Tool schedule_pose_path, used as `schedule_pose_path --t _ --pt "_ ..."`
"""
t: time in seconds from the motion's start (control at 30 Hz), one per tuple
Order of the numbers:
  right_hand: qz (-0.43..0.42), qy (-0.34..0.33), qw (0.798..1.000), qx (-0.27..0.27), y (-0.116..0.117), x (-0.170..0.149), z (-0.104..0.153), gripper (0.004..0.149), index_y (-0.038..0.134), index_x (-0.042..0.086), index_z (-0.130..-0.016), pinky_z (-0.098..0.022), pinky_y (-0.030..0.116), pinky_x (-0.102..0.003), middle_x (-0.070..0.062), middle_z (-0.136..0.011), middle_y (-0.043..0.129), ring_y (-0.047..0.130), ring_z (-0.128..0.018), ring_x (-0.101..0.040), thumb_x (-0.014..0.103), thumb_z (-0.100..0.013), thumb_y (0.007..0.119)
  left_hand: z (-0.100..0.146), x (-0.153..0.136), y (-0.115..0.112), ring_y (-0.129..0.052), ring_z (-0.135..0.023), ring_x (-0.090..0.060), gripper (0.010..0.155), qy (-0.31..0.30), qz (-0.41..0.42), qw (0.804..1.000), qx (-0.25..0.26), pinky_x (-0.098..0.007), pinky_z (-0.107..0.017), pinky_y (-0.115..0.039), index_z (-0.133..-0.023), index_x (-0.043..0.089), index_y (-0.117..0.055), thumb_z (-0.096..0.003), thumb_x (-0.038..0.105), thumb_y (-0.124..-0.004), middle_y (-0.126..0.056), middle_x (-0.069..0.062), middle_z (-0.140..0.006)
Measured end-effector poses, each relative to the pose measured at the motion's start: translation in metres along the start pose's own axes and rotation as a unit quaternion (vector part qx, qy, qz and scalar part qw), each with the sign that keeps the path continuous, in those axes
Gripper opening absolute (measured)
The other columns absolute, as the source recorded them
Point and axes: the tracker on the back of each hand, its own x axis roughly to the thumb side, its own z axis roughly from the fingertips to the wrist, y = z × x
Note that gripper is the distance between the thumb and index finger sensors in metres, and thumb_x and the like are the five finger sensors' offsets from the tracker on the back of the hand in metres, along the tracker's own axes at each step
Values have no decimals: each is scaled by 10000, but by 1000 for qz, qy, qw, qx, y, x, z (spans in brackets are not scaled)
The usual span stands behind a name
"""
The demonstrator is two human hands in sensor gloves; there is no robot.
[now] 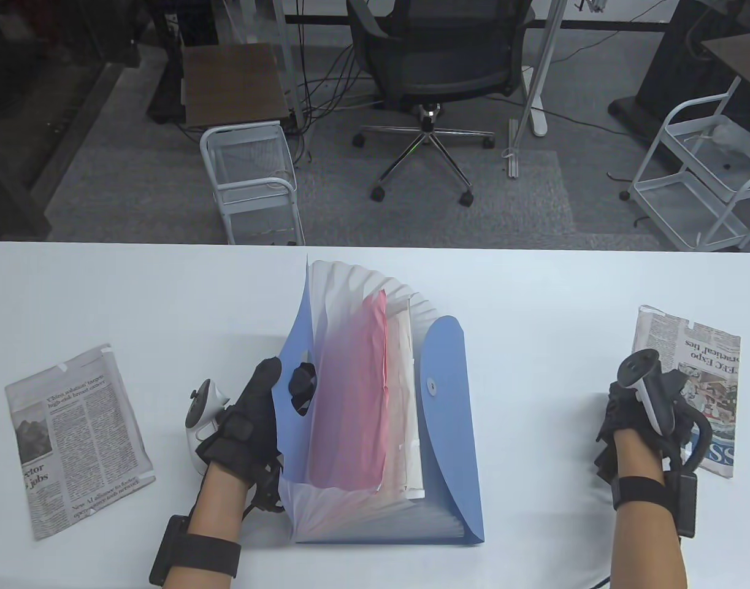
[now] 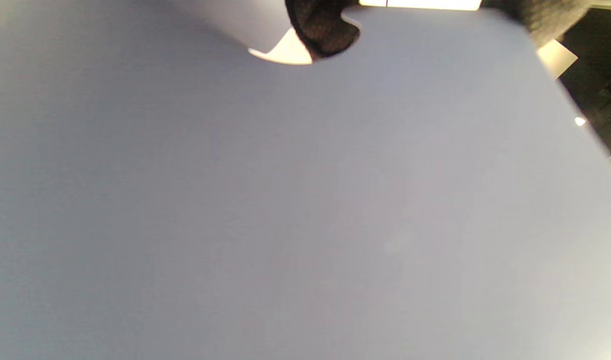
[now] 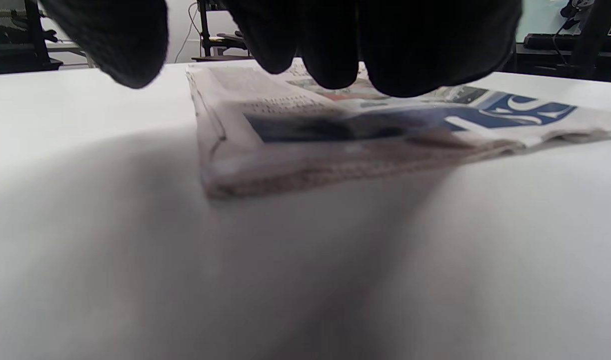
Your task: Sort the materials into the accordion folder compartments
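Observation:
A blue accordion folder (image 1: 449, 429) lies open and fanned out mid-table, flap to the right. A pink sheet (image 1: 350, 399) stands in one compartment, with white papers (image 1: 406, 392) behind it. My left hand (image 1: 287, 374) grips the folder's front cover (image 2: 305, 200) at its notch, thumb outside and fingertips (image 2: 325, 30) inside, pulling it leftward. My right hand (image 1: 620, 423) hovers open just above the left edge of a folded newspaper (image 1: 700, 362) at the right. In the right wrist view its fingers (image 3: 330, 45) hang over that newspaper (image 3: 365, 130), apart from it.
A second folded newspaper (image 1: 74, 435) lies flat at the left of the white table (image 1: 534, 294). Beyond the far edge stand an office chair (image 1: 439, 67) and wire carts (image 1: 252, 178).

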Motion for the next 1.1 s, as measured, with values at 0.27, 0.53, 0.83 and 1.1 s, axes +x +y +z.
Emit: schedule_pose_path --t 0.27,0.53,0.83,1.1 --pt "48 10 999 6 8 7 -4 592 626 156 -1043 -573 772 -579 -195 -1016 748 853 -819 -500 504 -580 746 0 0 0 50 -977 -639 683 1 -2 1000 0 -730 -611 -180 -984 127 -657 -659 722 -574 35 -357 -1182" --pt "129 4 991 -27 10 20 -1 493 635 145 -1027 -482 862 -501 -134 -908 854 975 -695 -418 328 -593 781 0 0 0 48 -976 -640 685 1 -1 1000 0 -729 -612 -180 -983 125 -659 -660 723 -572 32 -357 -1182" --pt "103 15 993 -47 0 0 -2 414 681 188 -956 -348 890 -429 -37 -710 925 1033 -499 -342 363 -585 734 0 0 0 50 -976 -640 685 0 -3 1000 0 -728 -612 -179 -984 126 -657 -662 724 -570 35 -357 -1182" --pt "45 -14 996 -75 -33 -7 7 396 769 201 -881 -271 909 -406 4 -579 970 1060 -407 -343 461 -588 711 0 0 0 51 -976 -639 685 0 -2 1000 0 -728 -611 -178 -983 125 -658 -661 723 -572 35 -356 -1182"
